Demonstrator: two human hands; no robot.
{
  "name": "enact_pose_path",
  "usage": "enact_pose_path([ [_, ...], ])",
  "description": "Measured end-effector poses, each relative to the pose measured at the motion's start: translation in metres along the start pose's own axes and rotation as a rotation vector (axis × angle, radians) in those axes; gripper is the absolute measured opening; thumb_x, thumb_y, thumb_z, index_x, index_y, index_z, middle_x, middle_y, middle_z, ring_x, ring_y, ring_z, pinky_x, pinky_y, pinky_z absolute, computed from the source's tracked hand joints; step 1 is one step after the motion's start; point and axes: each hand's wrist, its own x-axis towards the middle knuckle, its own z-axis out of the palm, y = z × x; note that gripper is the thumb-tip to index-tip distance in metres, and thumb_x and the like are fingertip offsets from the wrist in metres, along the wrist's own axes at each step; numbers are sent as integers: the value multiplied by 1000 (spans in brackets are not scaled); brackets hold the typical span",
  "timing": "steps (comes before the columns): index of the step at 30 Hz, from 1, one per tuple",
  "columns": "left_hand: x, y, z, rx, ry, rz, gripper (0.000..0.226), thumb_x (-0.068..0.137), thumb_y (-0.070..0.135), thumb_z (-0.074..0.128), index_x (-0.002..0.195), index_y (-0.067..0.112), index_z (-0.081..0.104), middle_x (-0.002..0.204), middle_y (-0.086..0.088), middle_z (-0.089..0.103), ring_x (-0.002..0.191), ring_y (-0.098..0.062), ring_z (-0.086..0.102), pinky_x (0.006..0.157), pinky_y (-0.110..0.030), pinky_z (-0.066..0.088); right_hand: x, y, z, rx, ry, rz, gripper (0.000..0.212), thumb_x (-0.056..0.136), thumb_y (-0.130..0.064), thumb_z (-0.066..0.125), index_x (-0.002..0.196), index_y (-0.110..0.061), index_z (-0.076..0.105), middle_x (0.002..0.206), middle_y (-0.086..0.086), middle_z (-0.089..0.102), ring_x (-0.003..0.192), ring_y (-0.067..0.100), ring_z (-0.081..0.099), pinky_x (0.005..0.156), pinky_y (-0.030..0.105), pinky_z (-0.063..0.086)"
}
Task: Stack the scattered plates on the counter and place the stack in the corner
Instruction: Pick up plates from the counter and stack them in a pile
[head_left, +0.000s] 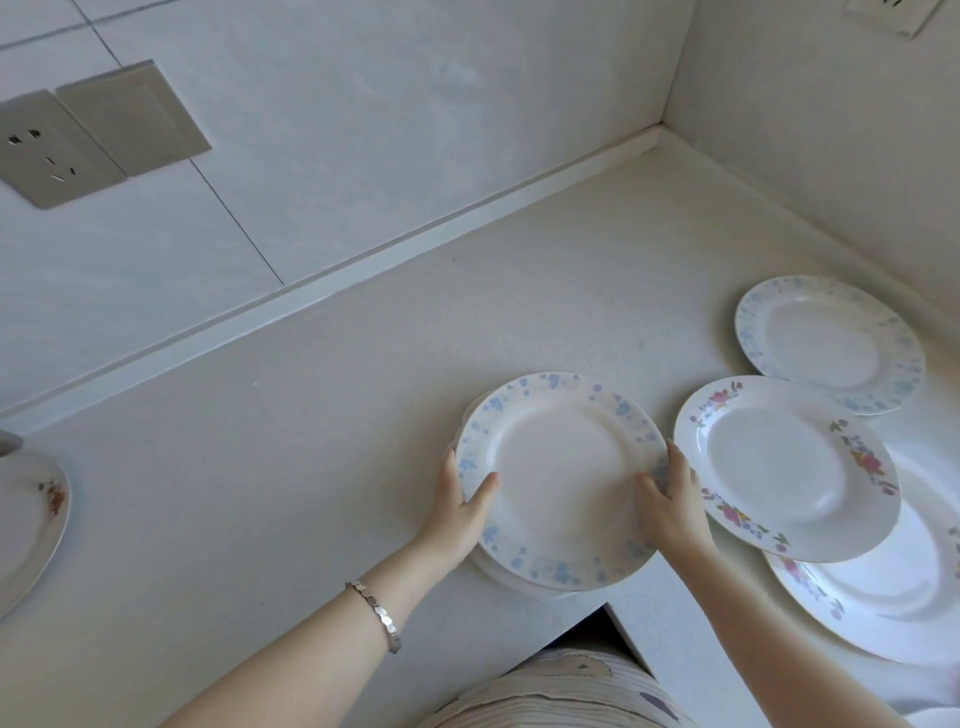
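Note:
A white plate with blue flecks on its rim (561, 467) lies on top of at least one other plate near the counter's front edge. My left hand (462, 506) grips its left rim, thumb on top. My right hand (670, 506) grips its right rim the same way. To the right lies a pink-flowered plate (779, 467), overlapping a larger flowered plate (893, 592) beneath it. Behind those sits a second blue-flecked plate (826, 343) beside the right wall. Another flowered plate (31, 519) shows partly at the far left edge.
The pale counter (311, 441) meets two white walls at a corner (662, 132) at the back right. A wall socket and switch (78, 140) sit at the upper left. The counter has a notch at its front edge (613, 623).

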Motion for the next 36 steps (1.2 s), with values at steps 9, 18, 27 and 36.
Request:
enact_pose_path([
  [9,3,-10,12,-216,-21,-107,71,98,34,37,149,25,-13,158,10,1,146,-10,9,120,-33,13,2,-4,2,74,17,59,57,91,-25,51,144,-21,29,136,6,50,121,29,49,92,40,41],
  [18,11,-29,-50,-572,166,-358,15,99,22,38,95,15,51,99,-8,58,82,-21,61,80,-35,49,-25,-54,29,-743,-23,-458,48,90,-25,51,137,-14,44,149,10,27,141,26,14,114,37,20],
  [27,-35,-144,-231,-1150,769,-427,18,99,6,33,87,9,47,90,-15,59,74,-24,61,76,-30,49,-63,-154,186,-840,-631,-875,35,93,-27,47,127,-19,54,131,2,53,129,18,38,107,24,28],
  [36,-39,-237,-362,-1384,998,-471,18,98,21,43,86,8,46,92,-10,51,82,-19,55,57,-13,54,-103,-183,293,-926,-722,-941,31,95,-27,43,123,-21,57,122,-2,61,124,13,42,101,23,35],
])
